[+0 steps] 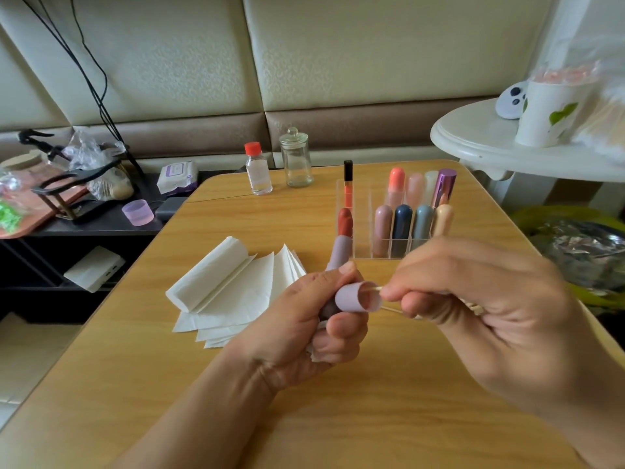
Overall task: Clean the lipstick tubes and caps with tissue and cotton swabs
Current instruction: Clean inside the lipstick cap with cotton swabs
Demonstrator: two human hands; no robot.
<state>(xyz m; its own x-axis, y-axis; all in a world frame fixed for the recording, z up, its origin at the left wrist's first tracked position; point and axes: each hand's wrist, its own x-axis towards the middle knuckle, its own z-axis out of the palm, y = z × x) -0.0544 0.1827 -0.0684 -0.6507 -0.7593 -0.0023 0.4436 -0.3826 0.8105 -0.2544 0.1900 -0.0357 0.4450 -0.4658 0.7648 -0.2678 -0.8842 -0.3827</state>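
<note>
My left hand [314, 319] grips a lilac lipstick cap [355, 297] with its open mouth turned right, and also holds the uncapped lipstick tube [340, 252], whose red-brown stick points up and away. A scrap of tissue shows under its fingers. My right hand [490, 313] pinches a thin cotton swab [389, 288] whose tip is inside the cap's mouth; a second stick [394, 310] shows just below. A stack of white tissue [233, 289] lies fanned on the table left of my hands.
A clear organiser [362, 245] with several capped lipsticks stands behind my hands on the wooden table [338, 418]. Farther back are a red-capped bottle [258, 169] and a glass jar [296, 159]. A white side table [483, 140] with a paper cup is at right.
</note>
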